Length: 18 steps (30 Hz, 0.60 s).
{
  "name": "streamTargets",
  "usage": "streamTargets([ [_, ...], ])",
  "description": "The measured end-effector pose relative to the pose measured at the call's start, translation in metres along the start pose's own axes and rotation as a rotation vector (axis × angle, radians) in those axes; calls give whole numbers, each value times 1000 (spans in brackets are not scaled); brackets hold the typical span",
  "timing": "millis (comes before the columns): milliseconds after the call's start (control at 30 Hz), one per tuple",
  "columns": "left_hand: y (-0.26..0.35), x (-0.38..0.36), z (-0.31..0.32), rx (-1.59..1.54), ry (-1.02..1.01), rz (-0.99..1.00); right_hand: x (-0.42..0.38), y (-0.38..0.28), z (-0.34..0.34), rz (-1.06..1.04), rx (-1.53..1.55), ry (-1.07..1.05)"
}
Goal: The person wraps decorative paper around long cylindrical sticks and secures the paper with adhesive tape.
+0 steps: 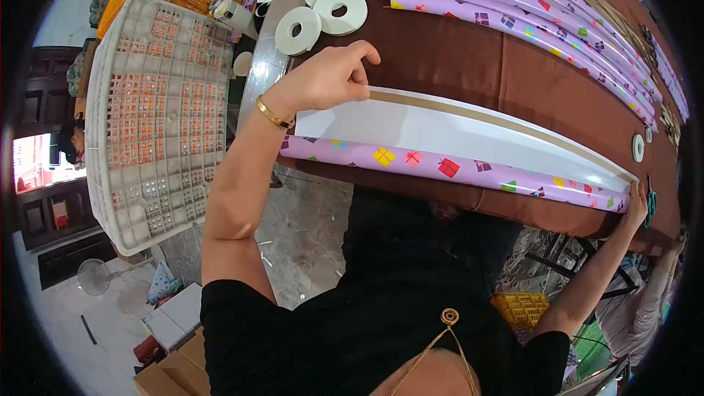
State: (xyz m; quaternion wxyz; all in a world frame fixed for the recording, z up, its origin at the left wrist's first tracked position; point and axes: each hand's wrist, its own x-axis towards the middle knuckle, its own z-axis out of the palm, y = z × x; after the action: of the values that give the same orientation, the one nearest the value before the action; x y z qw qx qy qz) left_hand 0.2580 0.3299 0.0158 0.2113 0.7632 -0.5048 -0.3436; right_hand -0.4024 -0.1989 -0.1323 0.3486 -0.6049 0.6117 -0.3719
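Observation:
A partly unrolled roll of purple wrapping paper (411,158) with a gift-box pattern lies along the table's near edge, its white inner side (433,127) facing up. A flat brown strip (469,112) runs along the far edge of that white side. At the strip's left end is my left hand (330,77), bent at the wrist; its index finger is raised and curved, and a lower fingertip meets the strip's end. The fingers are apart. My right hand (636,205) grips the right end of the roll, near the strip's other end.
Several finished purple rolls (513,22) lie at the back of the brown-covered table (440,55). White tape rolls (299,31) sit at the far left corner. Green-handled scissors (650,205) lie beside my right hand. A white plastic crate (165,117) stands left of the table.

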Motion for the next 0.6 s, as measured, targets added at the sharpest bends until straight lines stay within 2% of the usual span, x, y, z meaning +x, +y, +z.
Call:
streamTargets([
  [133, 1, -3, -2, 14, 0, -6, 13, 9, -3, -43, -81, -10],
  [233, -10, -5, -4, -20, -16, 74, 15, 13, 0, -53, -61, -32],
  [333, -17, -20, -15, 129, -1, 88, 1, -6, 7, -56, -41, -57],
  [400, -20, -34, -28, 105, -7, -88, -3, -11, 11, -66, -40, -71],
  [600, -57, -63, -35, -109, 104, -78, 4, 0, 14, -76, -22, -25],
])
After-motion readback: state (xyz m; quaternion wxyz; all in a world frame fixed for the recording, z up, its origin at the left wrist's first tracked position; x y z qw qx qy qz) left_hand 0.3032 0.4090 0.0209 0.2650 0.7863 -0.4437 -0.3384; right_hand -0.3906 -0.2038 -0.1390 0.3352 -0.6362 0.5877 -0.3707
